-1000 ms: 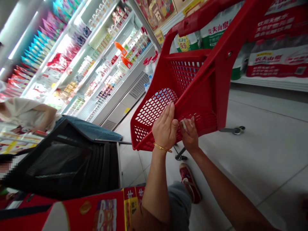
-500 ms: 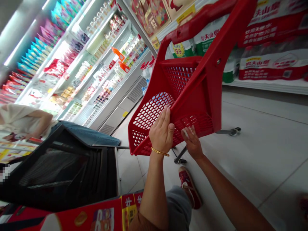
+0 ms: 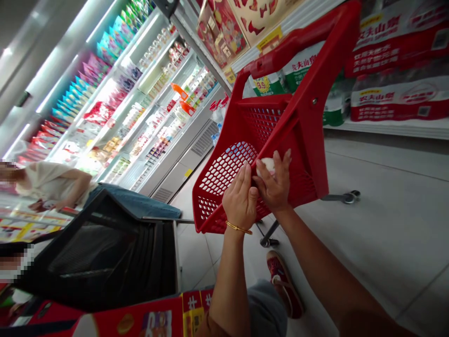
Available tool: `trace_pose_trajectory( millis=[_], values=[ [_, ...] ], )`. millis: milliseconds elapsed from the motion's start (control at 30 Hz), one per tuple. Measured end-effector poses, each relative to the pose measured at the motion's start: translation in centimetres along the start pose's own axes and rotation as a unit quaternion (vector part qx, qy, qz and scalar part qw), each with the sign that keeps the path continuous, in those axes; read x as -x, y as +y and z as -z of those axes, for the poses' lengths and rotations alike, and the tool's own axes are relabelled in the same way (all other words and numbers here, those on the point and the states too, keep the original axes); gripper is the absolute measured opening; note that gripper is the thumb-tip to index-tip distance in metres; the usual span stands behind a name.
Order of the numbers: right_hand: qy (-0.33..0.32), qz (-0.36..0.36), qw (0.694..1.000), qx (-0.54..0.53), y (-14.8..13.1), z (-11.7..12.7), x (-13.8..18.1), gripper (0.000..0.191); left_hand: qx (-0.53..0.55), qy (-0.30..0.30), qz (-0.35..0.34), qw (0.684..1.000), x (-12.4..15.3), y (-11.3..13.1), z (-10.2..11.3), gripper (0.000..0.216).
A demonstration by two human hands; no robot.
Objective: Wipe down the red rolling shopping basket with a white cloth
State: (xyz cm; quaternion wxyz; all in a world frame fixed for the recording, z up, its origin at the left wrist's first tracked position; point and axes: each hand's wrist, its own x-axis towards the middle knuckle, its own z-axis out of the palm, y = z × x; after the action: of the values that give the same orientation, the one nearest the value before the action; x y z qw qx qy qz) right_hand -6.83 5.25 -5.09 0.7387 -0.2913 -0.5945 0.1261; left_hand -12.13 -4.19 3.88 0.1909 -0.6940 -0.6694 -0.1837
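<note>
A red plastic shopping cart [image 3: 303, 140] with mesh panels is tilted across the middle of the head view. My left hand [image 3: 240, 196], with a gold bangle at the wrist, lies along the cart's rim. Its fingers are stretched out and fairly straight. Just to the right is my right hand [image 3: 277, 187], in front of the cart's outer side. A small white wad [image 3: 268, 164], perhaps crumpled tissue, sits under and between its bent fingers. Much of the wad is hidden, so its kind is unclear. The thumb is close to my left hand.
A black mesh basket or cart [image 3: 105, 243] and a red printed box [image 3: 129, 323] are at lower left. A person [image 3: 63, 182] stands behind them. Lit chilled shelves [image 3: 122, 121] run along the left. Packs of bottled water [image 3: 400, 93] fill the right shelf.
My right hand has moved up along the cart's side with the white wad, closer to my left hand. The left hand stays at the rim; the view has shifted slightly.
</note>
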Motion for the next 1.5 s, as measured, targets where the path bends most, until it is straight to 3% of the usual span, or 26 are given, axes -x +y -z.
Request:
trace_pose_trajectory(
  millis=[200, 367, 667, 1033, 1267, 1433, 1500],
  values=[
    [-0.068, -0.025, 0.997, -0.002, 1.4, 0.3, 2.2, 0.045, 0.002, -0.001, 0.006, 1.0, -0.1, 0.4, 0.1, 0.055],
    [-0.059, -0.023, 0.998, -0.023, 1.9, 1.0, 4.8, 0.043, -0.003, 0.007, 0.007, 1.0, -0.2, 0.5, 0.1, 0.056],
    [-0.106, -0.033, 0.994, -0.001, 3.9, 2.1, 10.5, 0.038, -0.007, 0.011, 0.007, 1.0, -0.2, 0.1, -0.1, 0.055],
    [-0.131, 0.017, 0.991, -0.018, 5.3, 4.3, 13.0, 0.059, -0.016, 0.015, 0.008, 1.0, -0.3, 0.2, 0.0, 0.055],
    [-0.096, 0.02, 0.995, -0.005, 4.0, 4.1, 11.2, 0.062, -0.03, 0.017, 0.003, 0.999, -0.2, 0.2, 0.0, 0.054],
    [-0.011, 0.033, 0.999, 0.005, 1.5, 2.2, 5.4, 0.061, -0.073, 0.018, -0.004, 0.997, 0.1, 0.0, -0.3, 0.054],
    [-0.006, 0.033, 0.999, 0.003, 0.6, 1.2, 2.9, 0.055, -0.094, 0.023, -0.005, 0.995, 0.1, 0.0, -0.5, 0.053]
  ],
)
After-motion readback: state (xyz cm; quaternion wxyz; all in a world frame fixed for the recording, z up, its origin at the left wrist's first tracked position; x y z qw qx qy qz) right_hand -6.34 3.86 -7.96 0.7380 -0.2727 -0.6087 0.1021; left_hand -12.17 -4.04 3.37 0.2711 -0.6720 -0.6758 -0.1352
